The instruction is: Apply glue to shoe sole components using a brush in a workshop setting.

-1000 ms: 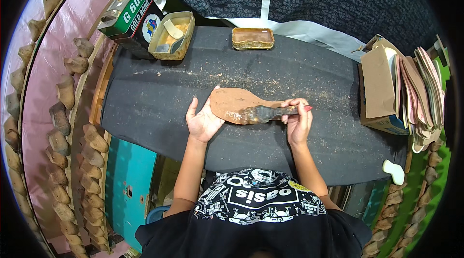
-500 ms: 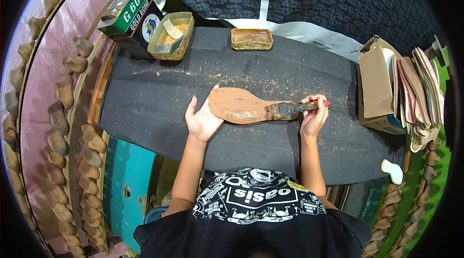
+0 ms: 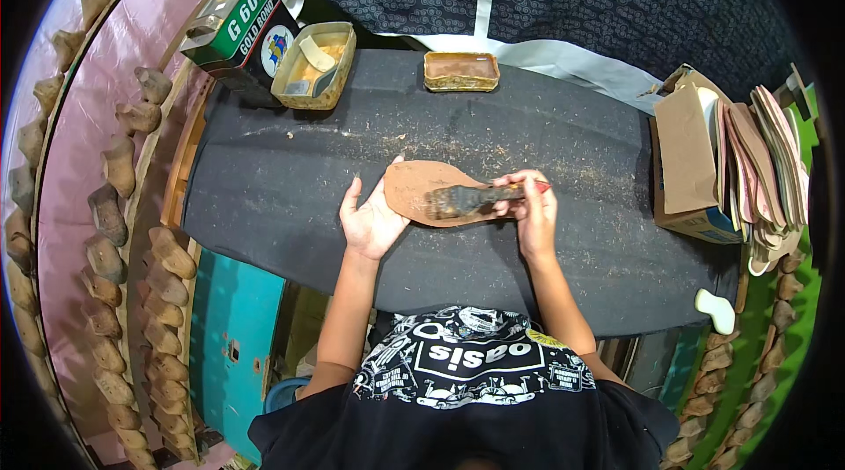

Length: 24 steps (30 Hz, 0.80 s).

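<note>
A brown shoe sole [image 3: 409, 181] lies over the middle of the dark-covered table, its broad end to the left. My left hand [image 3: 371, 222] supports that broad end from beneath, palm up, with the thumb apart and other fingers hidden under the sole. In my right hand [image 3: 533, 210] is a paintbrush [image 3: 480, 197] with a dark, glue-caked body and a red handle tip. Its bristles touch the sole's broad part and are blurred. Brush and right hand cover the sole's narrow end.
At the back stand a shallow tray of brownish liquid [image 3: 461, 72], a yellowish tub [image 3: 304, 100] with scrapers, and a green-and-black metal can [image 3: 242, 39]. A cardboard box [image 3: 691, 153] of insoles is at right. Shoe lasts [image 3: 110, 215] line racks on both sides. Shavings litter the tabletop [image 3: 290, 179].
My right hand has moved left with the brush, from the sole's narrow end to its broad part. My left hand and the sole have hardly moved.
</note>
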Each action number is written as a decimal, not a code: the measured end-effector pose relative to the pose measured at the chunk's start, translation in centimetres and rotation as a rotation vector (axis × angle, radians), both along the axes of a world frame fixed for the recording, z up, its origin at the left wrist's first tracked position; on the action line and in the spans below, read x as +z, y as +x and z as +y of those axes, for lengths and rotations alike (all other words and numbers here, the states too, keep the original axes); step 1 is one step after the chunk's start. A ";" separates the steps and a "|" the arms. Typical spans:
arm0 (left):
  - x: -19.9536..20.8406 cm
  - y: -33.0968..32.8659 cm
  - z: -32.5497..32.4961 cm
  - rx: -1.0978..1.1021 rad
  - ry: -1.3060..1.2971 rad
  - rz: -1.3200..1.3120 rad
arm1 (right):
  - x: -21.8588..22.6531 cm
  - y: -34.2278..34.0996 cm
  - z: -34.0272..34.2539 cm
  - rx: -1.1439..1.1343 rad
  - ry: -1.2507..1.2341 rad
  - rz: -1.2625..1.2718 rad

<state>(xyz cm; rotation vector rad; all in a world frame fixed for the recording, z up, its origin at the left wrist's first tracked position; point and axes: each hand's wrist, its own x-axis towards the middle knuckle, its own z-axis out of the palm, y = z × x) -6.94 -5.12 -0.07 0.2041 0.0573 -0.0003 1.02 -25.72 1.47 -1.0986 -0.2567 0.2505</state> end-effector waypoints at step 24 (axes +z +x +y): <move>0.2 0.1 -0.1 0.025 -0.013 0.043 | 0.4 0.2 0.4 -0.068 -0.024 -0.029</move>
